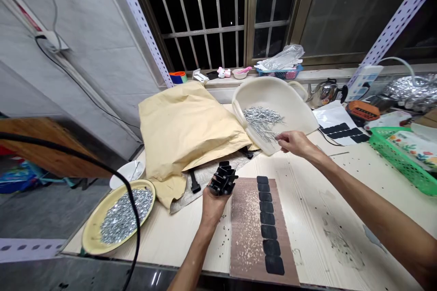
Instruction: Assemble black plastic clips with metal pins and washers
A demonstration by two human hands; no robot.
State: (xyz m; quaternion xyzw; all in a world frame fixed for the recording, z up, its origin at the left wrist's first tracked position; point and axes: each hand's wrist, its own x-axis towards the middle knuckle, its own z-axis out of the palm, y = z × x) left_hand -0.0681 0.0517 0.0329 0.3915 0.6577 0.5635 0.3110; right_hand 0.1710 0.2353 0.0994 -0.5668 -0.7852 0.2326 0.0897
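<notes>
My left hand is closed around a cluster of black plastic parts, and a thin metal pin sticks up from their right side. At the front lip of a white scoop-shaped basin, my right hand has its fingers pinched together. Whatever they hold is too small to make out. Inside the basin lies a heap of silvery metal pins, just beyond those fingertips. Below my hands, a brown board carries a column of black rounded-square pads.
A big tan paper sack with black parts at its mouth lies behind my left hand. At left stands a yellow dish of small metal pieces, with a black cable hanging before it. A green basket sits at right.
</notes>
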